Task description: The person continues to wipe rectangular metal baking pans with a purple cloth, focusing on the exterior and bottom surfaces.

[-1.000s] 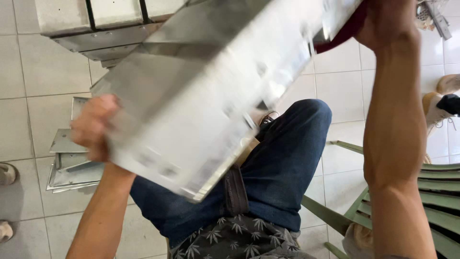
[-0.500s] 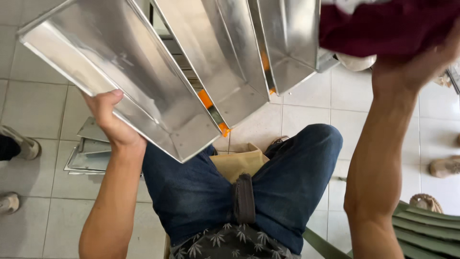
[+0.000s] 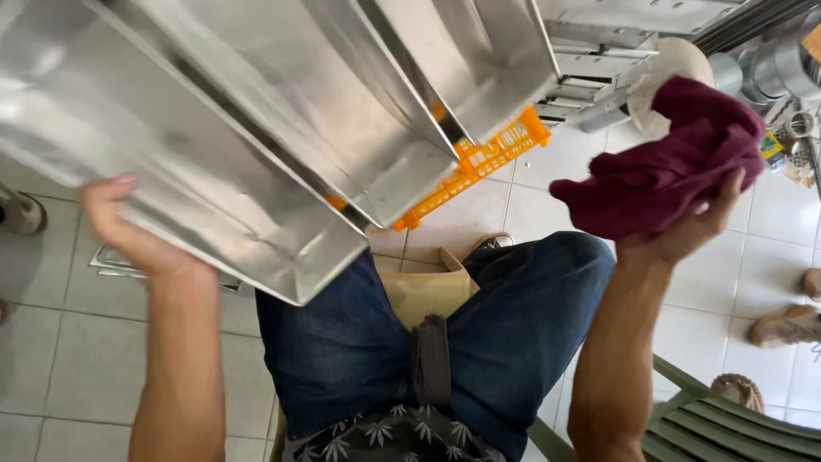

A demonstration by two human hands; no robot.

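Cloth (image 3: 663, 167) lowered off shiny steel tray (image 3: 205, 162); left hand (image 3: 128, 231) grips edge.

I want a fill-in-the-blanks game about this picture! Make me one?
1. The right hand grips a crumpled dark red ____.
2. The left hand holds up a long, shiny ____ tray.
3. The plastic crate on the tiled floor is coloured ____.
4. The person's blue denim jeans are coloured ____.

Missing words: cloth; metal; orange; blue

Pale tiled floor (image 3: 68, 368), green slatted chair (image 3: 735, 432), orange crate (image 3: 483, 162) behind.
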